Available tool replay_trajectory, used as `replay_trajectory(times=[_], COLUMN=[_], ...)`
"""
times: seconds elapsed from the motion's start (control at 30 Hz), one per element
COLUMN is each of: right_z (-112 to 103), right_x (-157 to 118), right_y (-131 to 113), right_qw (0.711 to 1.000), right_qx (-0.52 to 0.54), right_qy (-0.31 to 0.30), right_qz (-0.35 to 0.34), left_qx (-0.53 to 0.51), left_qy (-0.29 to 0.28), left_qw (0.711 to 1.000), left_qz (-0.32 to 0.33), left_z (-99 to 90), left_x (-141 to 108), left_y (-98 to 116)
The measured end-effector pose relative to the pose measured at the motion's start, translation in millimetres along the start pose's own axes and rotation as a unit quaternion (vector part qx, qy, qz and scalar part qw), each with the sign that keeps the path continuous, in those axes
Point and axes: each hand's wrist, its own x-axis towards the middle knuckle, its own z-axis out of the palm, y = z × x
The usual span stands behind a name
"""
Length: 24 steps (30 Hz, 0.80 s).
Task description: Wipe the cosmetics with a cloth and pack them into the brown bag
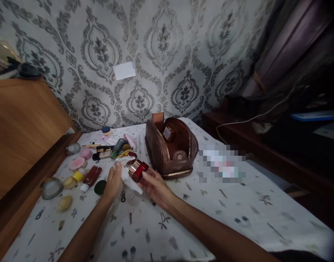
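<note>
My right hand (156, 187) is closed around a red perfume bottle (141, 169) with a shiny copper-coloured part. A white tissue (130, 182) is pinched in my left hand (114, 179), and its loose end hangs below the bottle. Just beyond my right hand stands a brown leather toiletry bag (162, 156), unzipped, with a small box (168, 133) inside it. To the left of my left hand lie a dark round lid (100, 187) and a dark red bottle with a white cap (92, 176).
Cosmetics are scattered at left: a green bottle (117, 148), a pink tube (130, 142), a pink jar (77, 163), a yellow-capped jar (78, 176) and several more. A wooden headboard (24, 138) borders the left. A pixelated patch (223, 163) covers something right of the bag.
</note>
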Motion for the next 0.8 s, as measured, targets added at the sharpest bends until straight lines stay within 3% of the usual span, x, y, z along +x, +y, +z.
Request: replay_trajectory(times=[0.07,0.17,0.27,0.37,0.5,0.8], right_z=[-2,-6,-11,-13,-10,-18], right_x=[2,5,7,7,5,8], right_y=[1,4,7,9,6,10], right_qw=[1.0,1.0,1.0,0.999,0.993,0.939], right_qx=[0.003,0.003,0.006,-0.018,-0.102,-0.301], right_qy=[0.007,0.006,-0.004,-0.009,-0.012,-0.071], right_qz=[-0.006,-0.009,-0.018,-0.033,-0.062,-0.15], left_qx=[0.013,0.064,0.153,0.183,0.143,0.069], left_qy=[-0.007,-0.072,-0.114,-0.138,-0.158,-0.123], left_qw=[0.996,0.966,0.936,0.928,0.938,0.971], left_qz=[0.087,0.239,0.297,0.293,0.272,0.194], left_z=[0.6,2.6,6.6,9.7,10.0,10.8], left_x=[-3,-6,-8,-9,-9,-7], left_y=[-4,-7,-11,-15,-11,-1])
